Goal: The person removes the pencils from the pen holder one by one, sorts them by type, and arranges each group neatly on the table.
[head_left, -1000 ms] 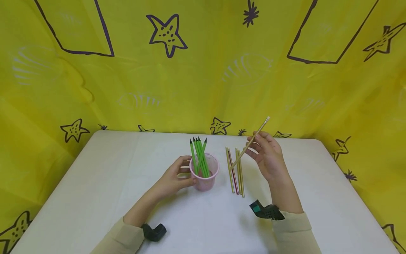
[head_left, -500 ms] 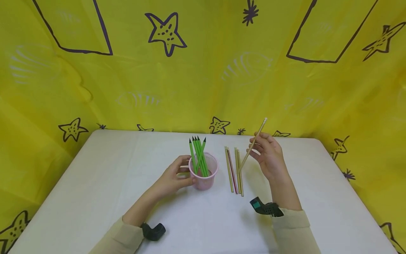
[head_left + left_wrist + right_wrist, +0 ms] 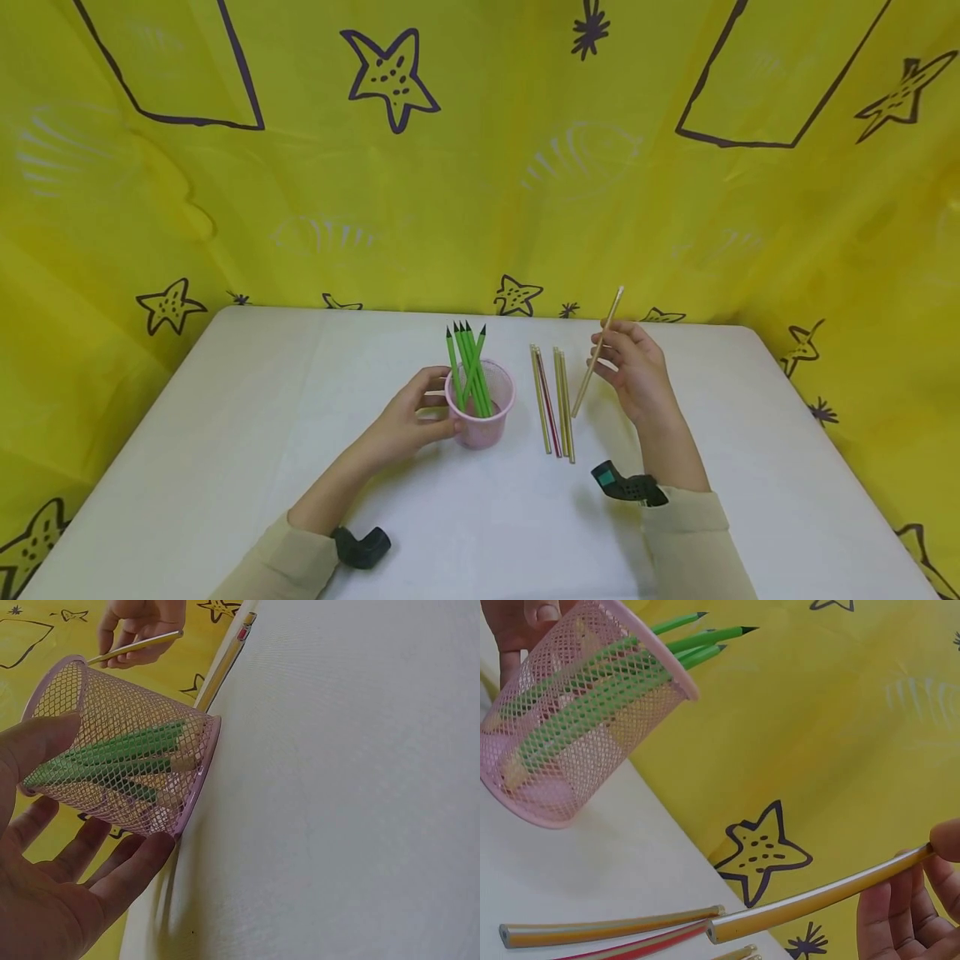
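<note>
A pink mesh pencil cup stands upright on the table, holding several green pencils with their black tips up. My left hand grips the cup from its left side, thumb in front and fingers round the back. Between the thumb and fingers of my right hand is a gold pencil, tilted, its lower end raised off the table in the right wrist view. Several more gold pencils and a red one lie side by side between the cup and my right hand.
The white table ends at a yellow cloth backdrop printed with starfish and other shapes. A black wrist camera sits on each forearm, the left one and the right one, beside beige sleeves.
The right hand has turned the gold pencil steeper, and its lower end has swung rightward, away from above the lying pencils. My left hand and the cup stay put.
</note>
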Action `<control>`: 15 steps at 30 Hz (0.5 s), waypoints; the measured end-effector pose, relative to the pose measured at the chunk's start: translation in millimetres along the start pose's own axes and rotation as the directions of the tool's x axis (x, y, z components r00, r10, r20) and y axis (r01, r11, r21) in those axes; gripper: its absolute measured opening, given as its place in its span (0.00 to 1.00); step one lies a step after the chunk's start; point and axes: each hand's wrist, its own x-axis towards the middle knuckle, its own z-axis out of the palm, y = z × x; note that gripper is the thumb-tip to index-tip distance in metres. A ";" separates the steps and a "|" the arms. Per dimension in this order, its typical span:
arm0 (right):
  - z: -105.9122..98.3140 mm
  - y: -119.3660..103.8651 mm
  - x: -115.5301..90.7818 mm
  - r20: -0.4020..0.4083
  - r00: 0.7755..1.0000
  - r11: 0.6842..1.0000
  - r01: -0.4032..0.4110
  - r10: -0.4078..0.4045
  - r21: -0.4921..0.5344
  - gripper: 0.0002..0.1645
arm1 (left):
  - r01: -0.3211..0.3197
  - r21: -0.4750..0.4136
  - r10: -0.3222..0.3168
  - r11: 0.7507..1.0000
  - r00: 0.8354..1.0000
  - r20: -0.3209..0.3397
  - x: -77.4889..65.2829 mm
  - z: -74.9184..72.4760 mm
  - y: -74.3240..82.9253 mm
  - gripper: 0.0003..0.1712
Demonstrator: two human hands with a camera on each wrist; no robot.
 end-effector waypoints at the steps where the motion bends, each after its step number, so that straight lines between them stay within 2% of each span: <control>1: -0.8 1.1 0.4 -0.003 1.000 1.000 -0.002 0.002 -0.008 0.02 | -0.001 -0.003 0.001 1.000 1.000 0.001 0.0 0.2 -0.1 0.41; 10: -5.6 6.3 2.9 -0.005 1.000 0.993 -0.009 0.008 -0.120 0.08 | 0.007 0.005 -0.007 1.000 1.000 -0.007 0.5 0.7 -0.5 0.41; 15: -8.8 6.4 3.6 -0.023 0.999 0.981 -0.041 0.037 -0.188 0.05 | 0.002 0.003 -0.002 1.000 1.000 -0.004 0.2 0.8 -0.7 0.41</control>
